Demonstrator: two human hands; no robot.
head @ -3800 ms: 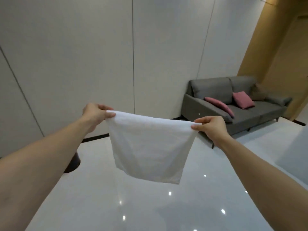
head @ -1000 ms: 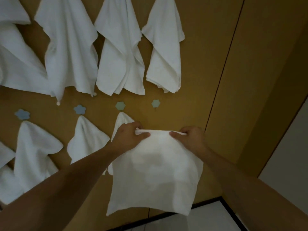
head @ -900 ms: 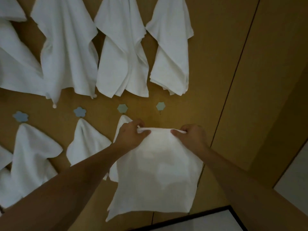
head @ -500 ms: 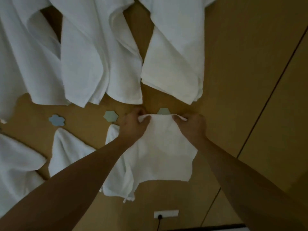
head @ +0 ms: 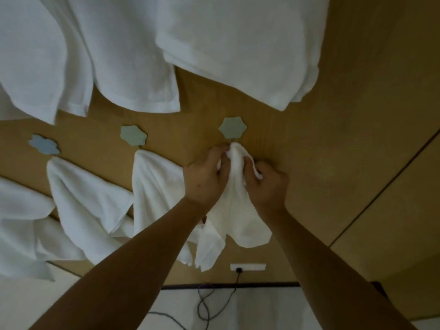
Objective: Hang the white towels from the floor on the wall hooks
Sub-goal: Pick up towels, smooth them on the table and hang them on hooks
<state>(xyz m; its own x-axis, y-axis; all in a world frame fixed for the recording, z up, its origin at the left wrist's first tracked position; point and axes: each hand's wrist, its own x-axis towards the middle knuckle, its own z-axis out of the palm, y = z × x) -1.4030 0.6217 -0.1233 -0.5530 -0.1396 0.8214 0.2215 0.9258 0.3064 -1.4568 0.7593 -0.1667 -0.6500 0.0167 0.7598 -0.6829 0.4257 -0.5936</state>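
A: While both hands pinch it, where does the towel [head: 234,201] sit against the hook [head: 232,127]?
B: Its gathered tip lies just under the green hook, at twelve o'clock from the knuckles. Long axis runs twelve to six, tail hanging down the wall [head: 333,163].
A: Grips?
B: Left hand [head: 206,178] closed on the bunch from nine o'clock, right hand [head: 268,184] closed on it from three. Both look equally near.
A: Its look?
B: White, soft, bunched narrow on top, flaring below. I'd judge a short lift seats it.

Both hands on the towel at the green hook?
Touching. Head view: left hand and right hand both pinch the bunched white towel just below the green hook.
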